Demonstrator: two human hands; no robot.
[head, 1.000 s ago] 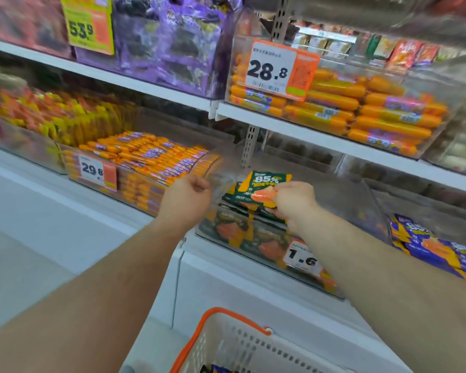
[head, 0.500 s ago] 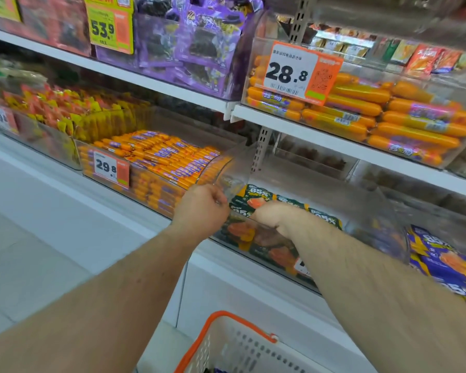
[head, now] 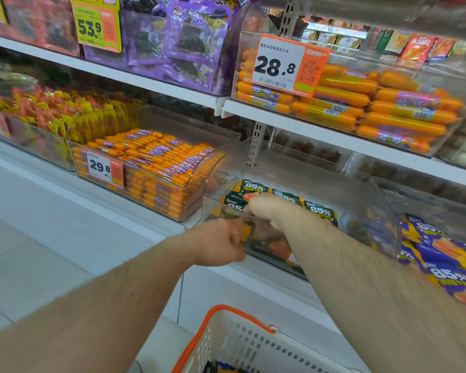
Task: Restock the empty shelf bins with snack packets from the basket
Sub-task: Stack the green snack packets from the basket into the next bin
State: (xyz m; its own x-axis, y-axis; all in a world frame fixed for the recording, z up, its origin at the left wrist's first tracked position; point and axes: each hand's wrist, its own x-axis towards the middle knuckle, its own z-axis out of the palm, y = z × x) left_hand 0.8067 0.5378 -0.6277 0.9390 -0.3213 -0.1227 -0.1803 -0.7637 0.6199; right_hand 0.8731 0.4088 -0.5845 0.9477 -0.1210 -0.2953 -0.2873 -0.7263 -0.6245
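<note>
Basket (head: 242,343) cut off; right hand (head: 275,211) fingers hidden.

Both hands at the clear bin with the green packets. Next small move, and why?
Probably let go and draw the right hand back toward the basket for more: the green packets already lie in the clear bin, which has room behind them.

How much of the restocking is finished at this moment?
Done: several green packets already lie in the clear bin. In hand: the right hand reaches into it; the left hand is at its front. Left: the basket still shows packets.
</note>
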